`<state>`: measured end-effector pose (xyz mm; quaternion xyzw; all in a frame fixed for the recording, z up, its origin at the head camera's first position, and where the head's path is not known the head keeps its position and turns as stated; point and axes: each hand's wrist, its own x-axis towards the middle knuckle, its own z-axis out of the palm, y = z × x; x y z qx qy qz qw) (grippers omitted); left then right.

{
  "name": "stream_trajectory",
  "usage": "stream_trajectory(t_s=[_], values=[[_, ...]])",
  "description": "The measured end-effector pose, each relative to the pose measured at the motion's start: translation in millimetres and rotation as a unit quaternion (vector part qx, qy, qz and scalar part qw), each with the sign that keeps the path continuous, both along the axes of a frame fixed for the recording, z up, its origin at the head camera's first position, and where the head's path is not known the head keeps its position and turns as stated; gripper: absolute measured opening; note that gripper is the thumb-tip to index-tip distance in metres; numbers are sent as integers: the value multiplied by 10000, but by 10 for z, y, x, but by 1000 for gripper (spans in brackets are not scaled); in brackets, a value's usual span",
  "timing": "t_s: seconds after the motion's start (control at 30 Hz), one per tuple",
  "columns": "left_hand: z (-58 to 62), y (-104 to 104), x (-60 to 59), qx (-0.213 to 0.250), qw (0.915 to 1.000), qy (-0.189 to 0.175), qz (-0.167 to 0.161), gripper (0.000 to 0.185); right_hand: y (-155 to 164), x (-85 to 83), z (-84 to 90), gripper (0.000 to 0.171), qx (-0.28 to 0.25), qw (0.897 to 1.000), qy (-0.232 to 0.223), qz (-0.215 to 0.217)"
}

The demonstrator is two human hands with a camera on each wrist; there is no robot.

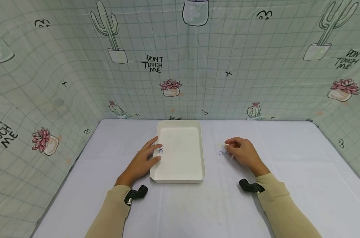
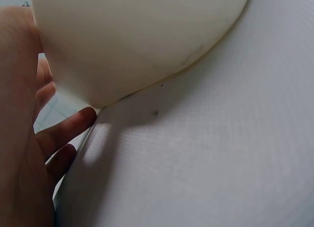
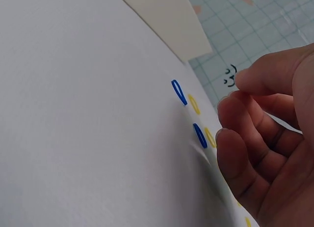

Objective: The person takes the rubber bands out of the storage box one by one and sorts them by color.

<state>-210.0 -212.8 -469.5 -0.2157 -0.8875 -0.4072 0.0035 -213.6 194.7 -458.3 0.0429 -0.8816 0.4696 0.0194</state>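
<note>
- Small rubber-band rings (image 3: 198, 134), blue and yellow, lie flat on the white table (image 1: 287, 158) just right of the tray, right under the fingertips of the right hand (image 1: 244, 153).
- They look thin, light and floppy; I'd judge they need a fingertip pinch at the rim, since flat on the cloth they give little edge to catch.
- The right hand's fingers are curled with thumb and forefinger tips close together above the rings; whether a ring is already pinched I cannot tell.
- The left hand (image 1: 144, 162) rests with relaxed, fairly straight fingers against the left rim of the white tray (image 1: 180, 175), touching it, not gripping.
- One or two rings seem to sit inside the tray by the left fingertips.
- The cactus-print curtain (image 1: 180, 59) stands behind, well apart; nothing lies between rings and tray.
</note>
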Motion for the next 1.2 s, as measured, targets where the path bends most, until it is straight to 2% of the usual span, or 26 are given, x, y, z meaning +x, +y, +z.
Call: stream_trajectory(t_s=[0.2,0.5,0.77,0.9,1.2], values=[[-20,-2,-8,80,10000,4,20,47,-35,-1,-10,20,-89,9999,64,98],[-66,0,49,153,9997,-184,58,47,-97,15,-31,20,-286,9994,29,180],[-28,-8,-6,53,9999,-116,69,47,-138,14,18,26,-740,9970,-76,233],[-11,2,-1,45,9998,-192,75,47,-154,-23,29,27,-820,9962,-138,246],[4,-7,-6,11,9999,-98,53,47,-281,-70,108,30,-934,9949,-215,308]])
